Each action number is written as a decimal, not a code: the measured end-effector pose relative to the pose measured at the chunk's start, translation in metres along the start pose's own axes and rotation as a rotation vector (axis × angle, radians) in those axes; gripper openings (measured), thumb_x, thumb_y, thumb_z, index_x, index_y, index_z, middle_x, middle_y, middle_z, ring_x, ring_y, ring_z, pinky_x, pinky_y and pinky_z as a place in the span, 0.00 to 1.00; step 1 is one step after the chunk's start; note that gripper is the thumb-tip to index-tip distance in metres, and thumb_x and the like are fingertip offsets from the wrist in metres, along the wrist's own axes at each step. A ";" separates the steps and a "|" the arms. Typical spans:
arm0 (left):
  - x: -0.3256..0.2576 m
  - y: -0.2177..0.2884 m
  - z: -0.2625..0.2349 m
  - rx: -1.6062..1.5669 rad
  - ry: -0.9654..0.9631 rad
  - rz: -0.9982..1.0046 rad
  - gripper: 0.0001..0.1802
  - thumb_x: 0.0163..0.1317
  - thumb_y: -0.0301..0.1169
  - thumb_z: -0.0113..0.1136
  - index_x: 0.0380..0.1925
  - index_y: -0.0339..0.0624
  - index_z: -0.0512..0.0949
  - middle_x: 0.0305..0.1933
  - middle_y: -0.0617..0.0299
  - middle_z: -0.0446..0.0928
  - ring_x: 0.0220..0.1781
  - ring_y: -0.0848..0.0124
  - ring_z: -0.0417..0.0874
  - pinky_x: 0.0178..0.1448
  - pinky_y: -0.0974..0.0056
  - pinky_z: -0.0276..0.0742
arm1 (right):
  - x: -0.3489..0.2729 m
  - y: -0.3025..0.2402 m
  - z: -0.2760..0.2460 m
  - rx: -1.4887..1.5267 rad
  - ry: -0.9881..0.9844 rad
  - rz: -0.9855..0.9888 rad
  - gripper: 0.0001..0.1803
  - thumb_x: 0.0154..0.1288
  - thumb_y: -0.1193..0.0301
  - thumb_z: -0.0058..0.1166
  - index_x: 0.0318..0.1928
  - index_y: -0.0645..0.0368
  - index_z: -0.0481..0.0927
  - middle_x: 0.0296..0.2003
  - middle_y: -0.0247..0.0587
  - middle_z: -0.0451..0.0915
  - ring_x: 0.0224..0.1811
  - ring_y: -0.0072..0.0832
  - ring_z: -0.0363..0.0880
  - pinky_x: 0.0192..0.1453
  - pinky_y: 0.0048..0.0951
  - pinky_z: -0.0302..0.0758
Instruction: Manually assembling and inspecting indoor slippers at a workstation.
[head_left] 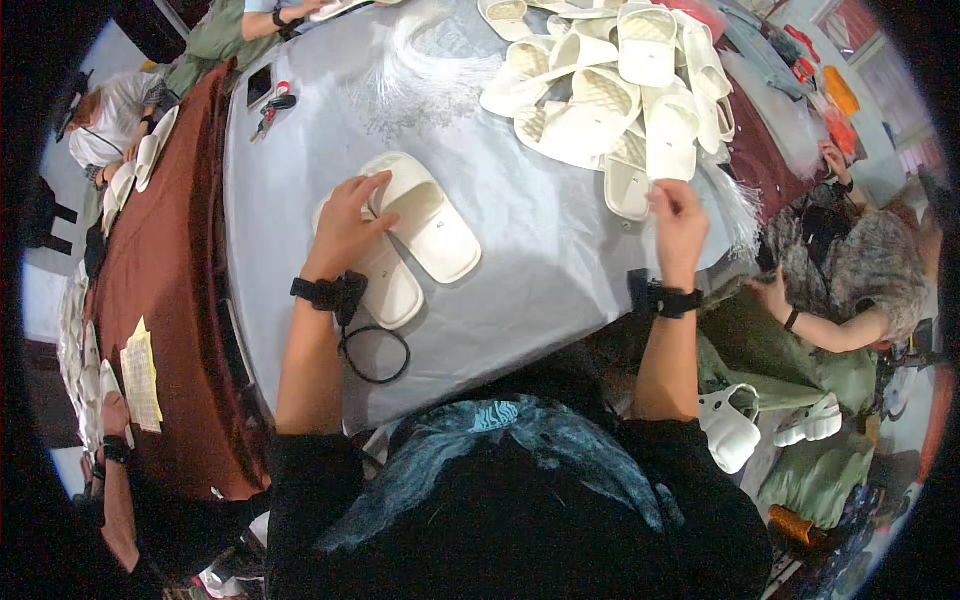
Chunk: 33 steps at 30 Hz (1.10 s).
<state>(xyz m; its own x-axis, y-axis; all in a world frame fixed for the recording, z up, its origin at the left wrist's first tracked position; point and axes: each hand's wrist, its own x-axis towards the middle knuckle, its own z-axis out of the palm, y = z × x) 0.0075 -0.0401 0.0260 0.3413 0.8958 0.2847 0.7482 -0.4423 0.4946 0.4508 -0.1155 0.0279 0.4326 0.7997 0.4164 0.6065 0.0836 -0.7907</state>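
Observation:
A pair of cream slide sandals lies side by side on the grey-covered table, the right sandal and the left sandal with toes away from me. My left hand is over their straps, thumb and forefinger curled round where the two meet; its other fingers are partly hidden. Farther right, my right hand is raised at the near edge of a heap of cream slides, its fingertips pinched together. Whatever they hold, if anything, is too small to make out. A bundle of thin white strands hangs beside that hand.
More fine white strands lie across the far table, near red-handled snips and a black phone. At left stands a brown-covered table with a yellow paper. Co-workers sit around; one is close on the right.

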 end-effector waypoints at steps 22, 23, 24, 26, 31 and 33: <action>-0.013 0.000 0.000 -0.095 0.003 0.044 0.30 0.45 0.37 0.72 0.54 0.53 0.81 0.49 0.55 0.80 0.53 0.55 0.78 0.60 0.54 0.72 | 0.092 0.151 -0.100 -0.939 0.025 -0.057 0.13 0.66 0.69 0.48 0.42 0.67 0.78 0.42 0.61 0.81 0.42 0.58 0.79 0.45 0.51 0.74; -0.016 -0.001 0.002 -0.048 0.040 0.062 0.30 0.45 0.39 0.71 0.53 0.53 0.81 0.47 0.55 0.80 0.53 0.56 0.78 0.59 0.54 0.72 | 0.094 0.150 -0.095 -0.940 0.013 -0.029 0.14 0.67 0.67 0.47 0.44 0.65 0.78 0.43 0.59 0.81 0.43 0.58 0.79 0.45 0.52 0.74; -0.018 -0.003 0.006 -0.004 0.077 0.090 0.29 0.46 0.40 0.71 0.53 0.54 0.81 0.46 0.55 0.80 0.52 0.57 0.78 0.59 0.55 0.71 | 0.096 0.151 -0.092 -0.948 0.011 0.002 0.14 0.68 0.65 0.47 0.45 0.63 0.78 0.43 0.58 0.81 0.43 0.58 0.79 0.45 0.52 0.74; -0.017 0.001 0.006 -0.015 0.075 0.058 0.29 0.46 0.40 0.70 0.53 0.55 0.81 0.46 0.56 0.80 0.53 0.57 0.78 0.59 0.55 0.71 | 0.100 0.164 -0.102 -1.015 0.011 -0.005 0.15 0.69 0.63 0.46 0.46 0.58 0.79 0.44 0.55 0.82 0.44 0.56 0.80 0.44 0.53 0.75; -0.020 -0.001 0.006 -0.082 0.007 0.014 0.30 0.48 0.41 0.70 0.56 0.58 0.79 0.51 0.58 0.78 0.57 0.58 0.75 0.61 0.53 0.68 | 0.092 0.124 -0.077 -1.149 -0.029 0.139 0.10 0.67 0.65 0.51 0.44 0.56 0.79 0.41 0.49 0.82 0.44 0.51 0.81 0.45 0.49 0.76; -0.020 0.000 0.005 -0.075 0.000 -0.002 0.30 0.48 0.41 0.70 0.56 0.59 0.79 0.51 0.57 0.78 0.57 0.58 0.74 0.61 0.53 0.67 | 0.088 0.124 -0.078 -1.232 -0.008 0.098 0.11 0.68 0.63 0.50 0.43 0.54 0.81 0.40 0.46 0.84 0.41 0.49 0.83 0.42 0.48 0.78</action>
<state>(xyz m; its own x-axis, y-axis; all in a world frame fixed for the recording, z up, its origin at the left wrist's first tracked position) 0.0034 -0.0582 0.0165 0.3393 0.8969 0.2837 0.7041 -0.4422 0.5556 0.6161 -0.0815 0.0011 0.5103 0.7748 0.3732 0.7969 -0.5891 0.1335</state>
